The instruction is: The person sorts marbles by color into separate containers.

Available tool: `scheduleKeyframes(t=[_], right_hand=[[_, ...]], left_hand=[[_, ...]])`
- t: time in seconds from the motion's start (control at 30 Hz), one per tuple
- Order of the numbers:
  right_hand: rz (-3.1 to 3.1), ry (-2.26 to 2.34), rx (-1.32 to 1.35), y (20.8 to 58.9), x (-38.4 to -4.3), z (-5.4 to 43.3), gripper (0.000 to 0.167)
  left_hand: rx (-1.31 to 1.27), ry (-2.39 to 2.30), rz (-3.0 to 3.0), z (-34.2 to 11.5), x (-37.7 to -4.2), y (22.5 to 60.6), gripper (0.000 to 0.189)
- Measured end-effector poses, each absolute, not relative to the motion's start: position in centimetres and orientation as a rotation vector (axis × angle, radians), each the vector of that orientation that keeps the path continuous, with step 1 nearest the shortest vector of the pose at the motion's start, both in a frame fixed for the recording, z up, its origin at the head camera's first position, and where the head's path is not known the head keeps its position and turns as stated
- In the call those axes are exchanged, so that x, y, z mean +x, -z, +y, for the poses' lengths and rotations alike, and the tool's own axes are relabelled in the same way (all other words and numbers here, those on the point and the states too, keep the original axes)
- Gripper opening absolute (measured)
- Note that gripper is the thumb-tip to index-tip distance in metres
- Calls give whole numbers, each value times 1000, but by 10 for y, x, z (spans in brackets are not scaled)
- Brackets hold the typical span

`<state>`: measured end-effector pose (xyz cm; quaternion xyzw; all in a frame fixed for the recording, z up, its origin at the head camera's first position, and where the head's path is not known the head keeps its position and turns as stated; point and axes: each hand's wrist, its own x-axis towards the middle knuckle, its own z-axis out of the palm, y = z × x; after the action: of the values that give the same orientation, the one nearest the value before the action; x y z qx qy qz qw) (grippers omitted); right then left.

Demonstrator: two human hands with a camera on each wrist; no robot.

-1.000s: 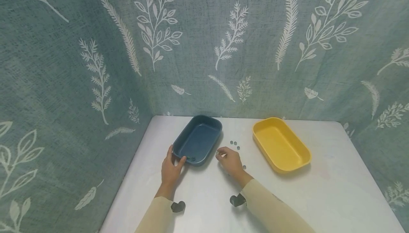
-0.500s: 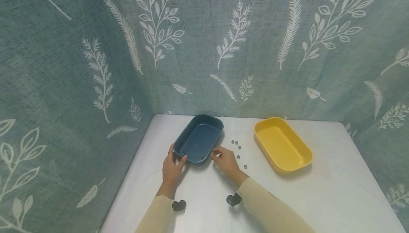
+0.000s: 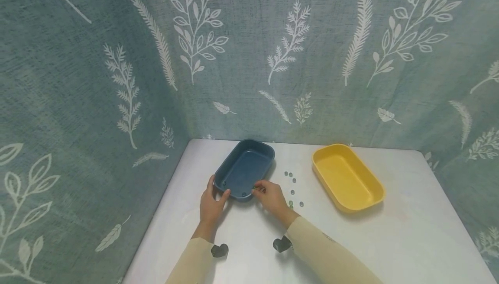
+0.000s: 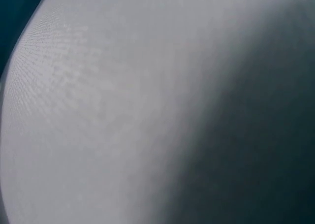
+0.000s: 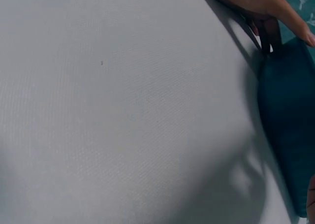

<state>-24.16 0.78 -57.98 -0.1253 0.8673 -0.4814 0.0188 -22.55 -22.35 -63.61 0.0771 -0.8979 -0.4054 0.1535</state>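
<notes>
The right hand (image 3: 270, 199) has moved left since the earlier head frame, off the bench (image 3: 241, 236) beside the blue tray (image 3: 245, 169) to its near right rim, fingertips now just at the edge. The moves inside the tray are small: the 2 dark pieces, close together at the near end 1 second ago, now lie apart, the first dark piece (image 3: 224, 183) by the left wall and the second dark piece (image 3: 244, 194) at the near end. The right thumb and fingers appear to pinch a small green piece (image 3: 255, 188), though it is tiny and partly hidden. The left hand (image 3: 212, 208) grips the tray's near left corner, thumb on the rim, fingers along the outer side. 7 loose pieces (image 3: 294, 180) can be made out between the right hand and the yellow tray (image 3: 348, 178), which stands well apart with neither hand near it. Judging by this, the work has passed from the scattered pieces to the blue tray's edge; the pinched piece does not yet look released. The left wrist view is too blurred to add anything.
</notes>
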Motion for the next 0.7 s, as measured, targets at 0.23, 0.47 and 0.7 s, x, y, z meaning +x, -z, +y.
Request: scheduleKeyframes(t=[0.23, 0.47, 0.7], right_hand=[[2708, 1498, -419, 582, -242, 4, 19], [2710, 1478, -415, 585, -243, 3, 18], [2705, 1457, -417, 586, -243, 2, 20]], left_hand=[[189, 1173, -2546, -224, -225, 637, 84], [175, 1182, -2549, -223, -225, 636, 84], [171, 1171, -2548, -224, -227, 636, 84]])
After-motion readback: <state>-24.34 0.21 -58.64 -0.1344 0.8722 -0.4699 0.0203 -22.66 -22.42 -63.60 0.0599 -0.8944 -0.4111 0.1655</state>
